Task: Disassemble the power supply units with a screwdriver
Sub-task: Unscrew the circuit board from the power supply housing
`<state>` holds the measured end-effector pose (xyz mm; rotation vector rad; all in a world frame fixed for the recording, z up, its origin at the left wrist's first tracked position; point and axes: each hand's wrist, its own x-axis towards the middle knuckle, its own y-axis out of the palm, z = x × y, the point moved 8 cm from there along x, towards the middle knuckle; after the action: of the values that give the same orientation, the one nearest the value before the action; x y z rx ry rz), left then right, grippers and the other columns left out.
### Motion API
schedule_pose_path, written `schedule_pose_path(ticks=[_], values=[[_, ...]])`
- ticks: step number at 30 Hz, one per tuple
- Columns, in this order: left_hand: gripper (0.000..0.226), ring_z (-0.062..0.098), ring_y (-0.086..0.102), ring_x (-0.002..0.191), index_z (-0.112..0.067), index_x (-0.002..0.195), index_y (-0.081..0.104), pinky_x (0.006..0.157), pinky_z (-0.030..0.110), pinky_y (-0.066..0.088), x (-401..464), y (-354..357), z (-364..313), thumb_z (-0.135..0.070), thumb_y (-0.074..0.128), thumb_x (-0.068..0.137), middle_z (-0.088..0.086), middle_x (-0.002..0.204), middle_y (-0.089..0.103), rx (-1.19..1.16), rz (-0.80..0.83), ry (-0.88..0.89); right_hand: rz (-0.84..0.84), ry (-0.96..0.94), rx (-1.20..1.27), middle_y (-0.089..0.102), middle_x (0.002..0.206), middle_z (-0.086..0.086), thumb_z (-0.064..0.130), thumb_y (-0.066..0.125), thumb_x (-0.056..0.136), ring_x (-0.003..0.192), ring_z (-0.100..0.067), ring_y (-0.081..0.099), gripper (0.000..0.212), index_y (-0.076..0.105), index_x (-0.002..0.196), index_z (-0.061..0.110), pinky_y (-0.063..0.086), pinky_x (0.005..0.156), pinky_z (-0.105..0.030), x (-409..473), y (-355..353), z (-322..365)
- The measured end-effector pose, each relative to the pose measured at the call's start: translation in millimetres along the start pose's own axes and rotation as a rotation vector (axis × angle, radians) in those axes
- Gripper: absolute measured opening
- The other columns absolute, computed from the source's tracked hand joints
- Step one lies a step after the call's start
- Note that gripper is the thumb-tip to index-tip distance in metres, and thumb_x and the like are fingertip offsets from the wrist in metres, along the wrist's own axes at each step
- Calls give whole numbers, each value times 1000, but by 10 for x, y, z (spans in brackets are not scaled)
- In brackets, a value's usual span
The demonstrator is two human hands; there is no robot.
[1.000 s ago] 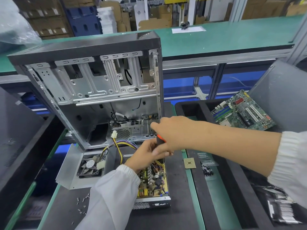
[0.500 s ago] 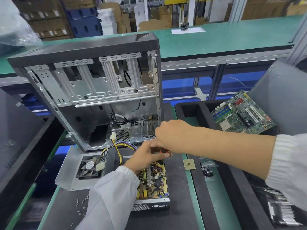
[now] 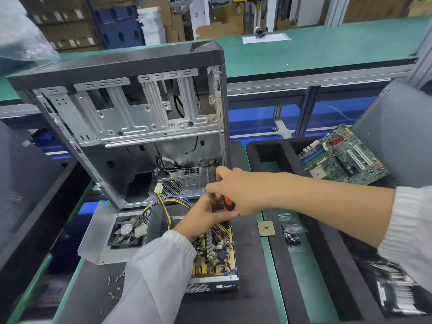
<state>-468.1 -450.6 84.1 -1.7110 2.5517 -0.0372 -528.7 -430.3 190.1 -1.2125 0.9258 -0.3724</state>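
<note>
bright, even overhead light across the whole bench, shadows soft and short. a pale sheen sits on the bare metal of the computer case (image 3: 131,113). wide-angle bending curves the edges, and the right sleeve (image 3: 411,230) and lower corners smear into blur.

No lettering can be made out for certain. The round sticker on the hub of the fan (image 3: 126,231), near the left edge of the black mat (image 3: 252,288), carries print too small to read. The white paper (image 3: 266,39) on the far green bench (image 3: 339,40) looks blank, and the labels on the cardboard boxes (image 3: 60,18) behind are blurred.
</note>
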Motion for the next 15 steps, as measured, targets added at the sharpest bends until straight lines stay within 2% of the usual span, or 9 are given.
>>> schedule_pose_path(ticks=[2,4,6,8,9,12,15], values=[[22,20,69,99,-4,102,67,90,31,54,0,18,-21,5,72,82,5,98,74,30,24,18,-47,49,21,38,103,-4,38,70,84,83,-25,50,53,41,124,20,44,64,-35,0,-17,-24],[17,19,69,95,-4,98,68,85,27,54,-16,38,-37,4,71,84,6,94,74,45,51,20,-143,122,-22,45,91,-6,52,56,90,75,-24,47,49,49,115,11,43,63,-35,-2,-67,-47],[21,15,70,94,-14,95,69,85,25,52,-24,42,-46,3,72,82,1,93,75,45,54,6,-168,126,-48,51,94,-9,40,49,97,74,-25,48,34,55,110,8,40,62,-34,5,-56,-34],[27,16,68,99,-18,99,69,94,33,51,-24,33,-38,2,74,81,0,98,74,41,48,-4,-157,88,-39,51,102,-9,20,55,95,76,-26,52,16,55,108,11,39,61,-33,0,-42,-21],[31,18,67,104,-18,103,68,98,36,50,-26,23,-40,0,76,80,0,102,74,35,45,-1,-153,78,-25,49,100,-7,14,57,92,76,-25,52,13,53,104,13,38,61,-32,-9,-40,-30],[42,23,62,116,-19,115,65,105,37,46,-32,15,-65,1,74,79,5,118,69,1,67,17,-172,71,20,50,101,-7,10,58,89,80,-27,55,12,49,94,17,41,63,-33,-60,-76,-85],[45,29,57,122,-5,123,56,108,40,43,-25,-21,-45,10,68,82,18,126,62,31,71,7,-202,82,19,52,101,-9,11,58,89,84,-28,57,10,50,94,14,45,65,-34,-110,-126,-128]])
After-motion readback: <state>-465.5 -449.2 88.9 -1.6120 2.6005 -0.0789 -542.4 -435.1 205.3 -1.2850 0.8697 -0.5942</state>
